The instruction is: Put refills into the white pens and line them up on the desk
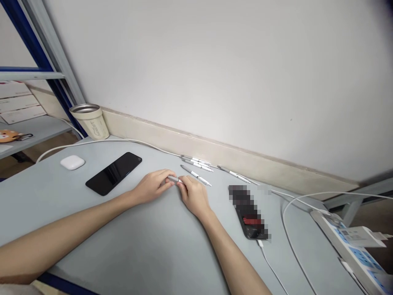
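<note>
Your left hand (155, 185) and right hand (195, 194) both pinch one pen (174, 179), over the middle of the surface (138, 246). Loose pens (196, 175) lie to its far right; a phone (113, 174) lies left.

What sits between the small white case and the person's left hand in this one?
A black phone lies flat on the table between the white case and the left hand, as the head view shows.
</note>
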Demonstrator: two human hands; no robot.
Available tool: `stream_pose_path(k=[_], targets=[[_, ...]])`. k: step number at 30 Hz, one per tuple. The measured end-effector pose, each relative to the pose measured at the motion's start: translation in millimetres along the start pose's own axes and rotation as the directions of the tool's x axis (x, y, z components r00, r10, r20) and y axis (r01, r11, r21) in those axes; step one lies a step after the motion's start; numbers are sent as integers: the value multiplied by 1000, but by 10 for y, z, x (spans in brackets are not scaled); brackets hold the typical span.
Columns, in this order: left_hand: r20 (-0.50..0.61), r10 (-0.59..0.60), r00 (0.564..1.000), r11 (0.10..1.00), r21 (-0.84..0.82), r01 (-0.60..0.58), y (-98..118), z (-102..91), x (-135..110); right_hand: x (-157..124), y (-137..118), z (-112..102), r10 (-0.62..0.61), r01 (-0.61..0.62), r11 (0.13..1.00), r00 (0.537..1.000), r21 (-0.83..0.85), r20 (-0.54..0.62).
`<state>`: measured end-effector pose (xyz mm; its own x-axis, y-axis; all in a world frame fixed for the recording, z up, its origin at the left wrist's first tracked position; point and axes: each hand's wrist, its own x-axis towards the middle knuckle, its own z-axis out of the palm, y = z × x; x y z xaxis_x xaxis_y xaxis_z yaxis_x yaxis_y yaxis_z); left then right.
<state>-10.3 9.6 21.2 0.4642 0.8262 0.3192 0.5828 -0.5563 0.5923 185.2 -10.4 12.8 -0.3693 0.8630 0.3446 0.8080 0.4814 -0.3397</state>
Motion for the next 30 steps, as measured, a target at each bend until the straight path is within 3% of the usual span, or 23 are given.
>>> stream_pose_path(k=[11,30], targets=[[-19,-71,997,997,-18,71,-27,44,1,-23,8,9,7,-8,999,1000,-33,-8],[-39,-44,998,996,73,47,29,102,4,-58,-7,1,2,-2,999,1000,-49,-14]])
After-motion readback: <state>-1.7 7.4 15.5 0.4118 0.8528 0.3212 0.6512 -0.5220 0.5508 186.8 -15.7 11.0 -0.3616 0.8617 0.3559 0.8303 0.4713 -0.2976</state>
